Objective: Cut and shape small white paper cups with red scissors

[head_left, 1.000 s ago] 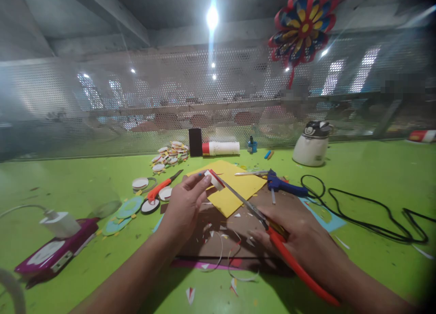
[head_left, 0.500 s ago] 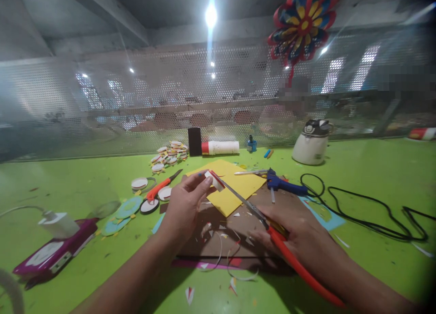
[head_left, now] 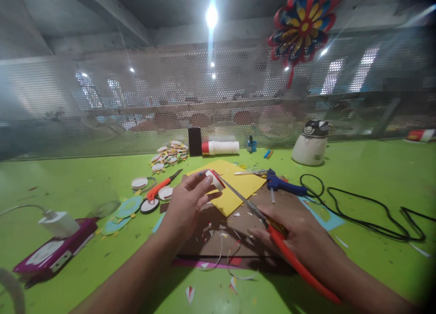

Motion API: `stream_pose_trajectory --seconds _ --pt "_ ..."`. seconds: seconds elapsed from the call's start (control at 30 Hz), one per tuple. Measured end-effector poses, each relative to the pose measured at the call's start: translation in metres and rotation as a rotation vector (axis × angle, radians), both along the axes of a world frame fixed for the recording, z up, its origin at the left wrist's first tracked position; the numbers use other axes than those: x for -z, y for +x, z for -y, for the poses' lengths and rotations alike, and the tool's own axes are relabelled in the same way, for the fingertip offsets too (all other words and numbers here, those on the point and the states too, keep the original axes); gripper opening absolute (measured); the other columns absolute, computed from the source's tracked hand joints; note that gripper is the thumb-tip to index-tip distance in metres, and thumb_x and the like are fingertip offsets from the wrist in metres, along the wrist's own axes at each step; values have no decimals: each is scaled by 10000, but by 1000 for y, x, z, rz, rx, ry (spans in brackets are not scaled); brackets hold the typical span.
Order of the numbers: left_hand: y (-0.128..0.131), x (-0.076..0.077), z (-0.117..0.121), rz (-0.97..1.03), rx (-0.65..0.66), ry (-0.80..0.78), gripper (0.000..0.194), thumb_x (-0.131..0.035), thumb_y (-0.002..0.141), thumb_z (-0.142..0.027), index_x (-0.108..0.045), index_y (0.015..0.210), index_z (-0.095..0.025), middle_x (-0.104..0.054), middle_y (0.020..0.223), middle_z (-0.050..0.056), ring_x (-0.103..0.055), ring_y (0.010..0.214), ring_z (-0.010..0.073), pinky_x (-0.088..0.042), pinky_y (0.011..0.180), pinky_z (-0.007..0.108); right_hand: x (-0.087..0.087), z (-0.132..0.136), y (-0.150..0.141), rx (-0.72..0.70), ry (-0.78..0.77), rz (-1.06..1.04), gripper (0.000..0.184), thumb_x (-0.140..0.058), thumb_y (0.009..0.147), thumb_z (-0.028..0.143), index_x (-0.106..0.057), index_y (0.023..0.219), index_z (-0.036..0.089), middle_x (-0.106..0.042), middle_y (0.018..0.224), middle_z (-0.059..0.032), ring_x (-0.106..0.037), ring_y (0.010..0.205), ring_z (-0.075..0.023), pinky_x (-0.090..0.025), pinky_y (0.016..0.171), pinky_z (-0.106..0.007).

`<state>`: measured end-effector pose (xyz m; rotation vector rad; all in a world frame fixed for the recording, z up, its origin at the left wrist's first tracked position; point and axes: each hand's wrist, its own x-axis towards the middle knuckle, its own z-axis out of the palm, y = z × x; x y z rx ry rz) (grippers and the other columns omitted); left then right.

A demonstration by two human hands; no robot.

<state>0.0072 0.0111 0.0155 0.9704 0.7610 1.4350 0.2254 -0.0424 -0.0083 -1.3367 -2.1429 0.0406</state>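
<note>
Between the thumb and fingers of my left hand (head_left: 187, 200) is a small red and white piece of paper or foam (head_left: 215, 181). My right hand (head_left: 296, 232) is closed round the orange handles of a pair of scissors (head_left: 254, 208). Its blades point up and left, with the tips at the piece. Below both hands lies a brown board (head_left: 200, 246) strewn with small white, red and yellow scraps. A yellow sheet (head_left: 235, 191) rests on the board behind the blades. Thin curled white strips (head_left: 221, 248) lie near the board's front.
On the left are orange-handled scissors (head_left: 160, 190), pale blue rings (head_left: 129, 207) and a purple power strip (head_left: 56, 250). A blue glue gun (head_left: 286, 185) with a black cord lies right. Behind stand a pile of white discs (head_left: 170, 154), a dark phone-like slab (head_left: 195, 142) and a white jug (head_left: 310, 146).
The red and white piece has turned slightly in my left fingers, and my lower fingers have spread a little. A pale scrap below it has dropped to the board. The scissors barely move.
</note>
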Motion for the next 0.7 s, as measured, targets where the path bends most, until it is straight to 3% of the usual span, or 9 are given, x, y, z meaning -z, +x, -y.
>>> stream_pose_trajectory --seconds 0.13,0.27,0.7 --pt "-1 3 -3 -30 5 39 319 -811 741 -283 -711 998 -122 -732 1037 118 -702 881 214 -585 812 372 -3 -1 -2 -16 64 -15 307 -610 882 453 -759 1033 231 -785 958 -106 -695 908 -319 -509 857 -472" --pt "0 4 -4 -35 -22 56 360 -821 723 -278 -693 1016 -113 -714 1095 126 -688 963 232 -567 868 380 -8 -2 -3 -30 100 -3 252 -642 851 426 -762 987 251 -787 965 -85 -695 887 -309 -527 777 -424" --pt "0 8 -3 -135 -91 93 422 -818 724 -303 -674 1086 -140 -700 1140 106 -677 993 231 -527 931 411 -6 -1 -1 -50 84 -36 257 -624 865 401 -750 1037 257 -773 1059 -84 -692 975 -328 -502 875 -482"
